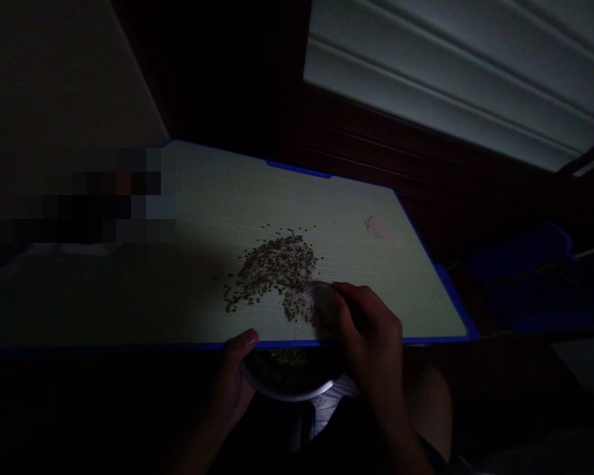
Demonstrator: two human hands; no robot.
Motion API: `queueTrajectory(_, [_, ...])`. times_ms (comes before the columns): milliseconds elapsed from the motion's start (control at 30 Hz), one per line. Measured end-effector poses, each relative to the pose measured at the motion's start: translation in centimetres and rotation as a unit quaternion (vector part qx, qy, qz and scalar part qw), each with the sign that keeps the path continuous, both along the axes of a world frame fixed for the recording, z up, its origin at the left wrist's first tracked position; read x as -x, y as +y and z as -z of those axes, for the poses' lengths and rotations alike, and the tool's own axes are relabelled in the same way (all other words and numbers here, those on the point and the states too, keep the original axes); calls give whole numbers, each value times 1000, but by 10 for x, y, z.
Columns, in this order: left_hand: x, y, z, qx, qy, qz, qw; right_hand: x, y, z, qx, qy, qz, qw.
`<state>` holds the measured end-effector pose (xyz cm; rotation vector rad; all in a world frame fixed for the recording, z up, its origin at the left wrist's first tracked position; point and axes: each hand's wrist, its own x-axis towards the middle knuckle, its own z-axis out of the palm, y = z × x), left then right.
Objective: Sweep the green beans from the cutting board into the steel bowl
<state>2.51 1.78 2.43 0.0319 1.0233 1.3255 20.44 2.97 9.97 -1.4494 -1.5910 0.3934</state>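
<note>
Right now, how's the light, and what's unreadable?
Head view: dim overall, though the grains show on the table; a glint on the bowl, its inside mostly dark; the curved thing in the right hand too dim to identify; blocky pixels hide some of the left side.

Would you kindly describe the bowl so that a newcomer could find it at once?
Start at the pale table with blue edging. Just below the middle of its near edge is the bowl, with the person's left hand at its left side. A curved, shiny rim sets it apart from the loose grains on the tabletop.
</note>
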Motion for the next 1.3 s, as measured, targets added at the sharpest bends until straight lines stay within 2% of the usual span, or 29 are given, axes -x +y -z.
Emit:
queueTrajectory(133, [1, 0, 0, -1, -5, 23, 1000, 10, 2, -2, -6, 9, -18, 1000])
queueTrajectory(333, [-1, 0, -2, 4, 7, 5, 1000, 15, 1, -5, 1, 11, -38, 999])
queueTrajectory(433, [-2, 0, -3, -3, 10, 1, 1000, -1, 2, -4, 3, 15, -8, 1000])
queueTrajectory(567, [-1, -1, -2, -20, -2, 4, 1000, -38, 3, 0, 9, 16, 59, 998])
queueTrajectory(733, [0, -2, -1, -9, 0, 2, 1000, -71, -10, 2, 18, 11, 106, 994])
queueTrajectory(900, [-1, -1, -7, 10, 8, 12, 1000, -73, -36, -1, 54, -6, 52, 997])
queueTrajectory(1067, [-2, -1, -9, 17, 26, -30, 999, -67, -53, -4, 53, -52, -4, 997])
queueTrajectory(1167, [-2, -1, -7, 20, 21, -15, 999, -64, -44, -3, 39, -68, -1, 997])
queueTrajectory(1300, [-2, 0, -5, 9, 12, -10, 1000, -70, -12, -2, 19, -79, 40, 996])
